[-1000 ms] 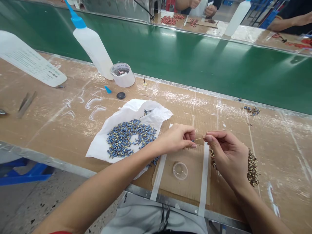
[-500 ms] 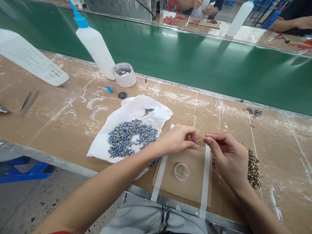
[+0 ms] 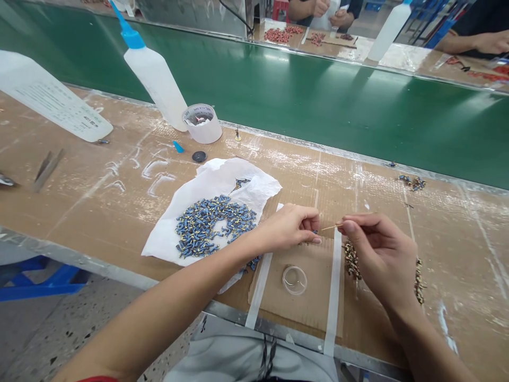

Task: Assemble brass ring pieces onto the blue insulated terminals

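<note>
Over the cardboard pad (image 3: 306, 310), my left hand (image 3: 292, 228) is closed in a pinch on a small blue piece (image 3: 315, 232), mostly covered by the fingers. A thin toothpick-like stick (image 3: 331, 227) is pinched in my right hand (image 3: 384, 254), its tip pointing left at the blue piece. Below the hands, a small clear cup (image 3: 295, 280) stands on the pad. White paper (image 3: 163, 239) left of my left hand carries a heap of small blue-and-yellow pieces (image 3: 199, 225). Dark-and-gold pieces (image 3: 352, 260) lie partly hidden behind my right hand.
Two white bottles (image 3: 157, 85) (image 3: 51, 98), a tape roll (image 3: 202, 130), a black cap (image 3: 199, 156) and tweezers (image 3: 47, 170) are on the left of the table. A green belt (image 3: 278, 85) runs beyond. Co-workers' hands (image 3: 338, 16) show across it.
My right hand has moved slightly right with the stick, away from my left hand, uncovering more of the dark-and-gold pieces. My left hand has stayed nearly still.
</note>
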Motion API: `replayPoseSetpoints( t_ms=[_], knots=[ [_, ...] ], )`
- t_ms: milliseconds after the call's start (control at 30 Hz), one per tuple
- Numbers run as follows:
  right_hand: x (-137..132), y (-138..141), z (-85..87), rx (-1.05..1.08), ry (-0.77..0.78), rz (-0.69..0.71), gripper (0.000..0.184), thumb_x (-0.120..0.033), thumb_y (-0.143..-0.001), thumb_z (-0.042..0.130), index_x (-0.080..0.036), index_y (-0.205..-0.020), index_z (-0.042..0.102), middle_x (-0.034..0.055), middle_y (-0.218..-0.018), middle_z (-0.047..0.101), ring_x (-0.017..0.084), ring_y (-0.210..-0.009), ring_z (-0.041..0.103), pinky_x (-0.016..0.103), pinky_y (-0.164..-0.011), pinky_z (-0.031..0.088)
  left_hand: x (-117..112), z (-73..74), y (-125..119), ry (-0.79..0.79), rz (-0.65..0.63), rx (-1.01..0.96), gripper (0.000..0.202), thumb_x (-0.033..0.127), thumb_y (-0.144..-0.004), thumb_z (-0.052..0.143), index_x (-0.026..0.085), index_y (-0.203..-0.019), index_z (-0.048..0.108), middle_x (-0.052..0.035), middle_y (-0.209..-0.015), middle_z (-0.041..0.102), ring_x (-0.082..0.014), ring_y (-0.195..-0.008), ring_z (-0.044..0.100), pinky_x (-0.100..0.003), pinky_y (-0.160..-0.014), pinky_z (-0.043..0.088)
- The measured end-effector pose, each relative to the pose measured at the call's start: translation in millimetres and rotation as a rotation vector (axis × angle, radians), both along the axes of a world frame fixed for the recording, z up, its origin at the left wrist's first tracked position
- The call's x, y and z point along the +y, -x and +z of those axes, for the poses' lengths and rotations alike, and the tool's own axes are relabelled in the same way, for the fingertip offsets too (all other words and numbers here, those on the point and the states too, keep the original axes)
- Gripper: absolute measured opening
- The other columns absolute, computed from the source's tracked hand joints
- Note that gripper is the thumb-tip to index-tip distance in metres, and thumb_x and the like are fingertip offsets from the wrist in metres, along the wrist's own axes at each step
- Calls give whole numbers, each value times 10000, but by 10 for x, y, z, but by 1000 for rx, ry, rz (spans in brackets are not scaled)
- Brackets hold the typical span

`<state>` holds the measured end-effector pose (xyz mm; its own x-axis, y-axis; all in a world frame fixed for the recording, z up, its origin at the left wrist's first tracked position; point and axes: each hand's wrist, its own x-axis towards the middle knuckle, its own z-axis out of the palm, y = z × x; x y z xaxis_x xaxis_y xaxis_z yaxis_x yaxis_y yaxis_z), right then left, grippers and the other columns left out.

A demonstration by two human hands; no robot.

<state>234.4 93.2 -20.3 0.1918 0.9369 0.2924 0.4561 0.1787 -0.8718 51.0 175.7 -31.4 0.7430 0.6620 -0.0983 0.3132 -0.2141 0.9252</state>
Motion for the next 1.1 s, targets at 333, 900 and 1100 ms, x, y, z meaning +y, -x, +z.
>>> replayPoseSetpoints(
  t_ms=[333,900,1100],
  knots=[
    [-36,107,207,-70,210,808,72,-222,-914,629,-234,-867,682,19,-958,591,147,-882,585,317,-809,473,36,-35,42,158,17,-91,24,173,-810,617,152,-813,607,36,-650,558,-102,-609,514,-211,-584,393],
    [96,-347,242,-289,254,483,154,-323,-951,559,-232,-1035,650,39,-933,662,167,-810,611,298,-715,481,142,87,119,251,139,-195,190,294,-766,723,128,-786,631,13,-686,595,-106,-654,525,-235,-632,397],
    [251,-856,82,-637,432,147,199,-375,-910,582,-214,-845,678,23,-783,695,194,-706,634,301,-606,448,147,95,105,261,169,-209,216,291,-757,744,124,-768,607,43,-645,541,-74,-602,464,-207,-583,348]
  ],
)
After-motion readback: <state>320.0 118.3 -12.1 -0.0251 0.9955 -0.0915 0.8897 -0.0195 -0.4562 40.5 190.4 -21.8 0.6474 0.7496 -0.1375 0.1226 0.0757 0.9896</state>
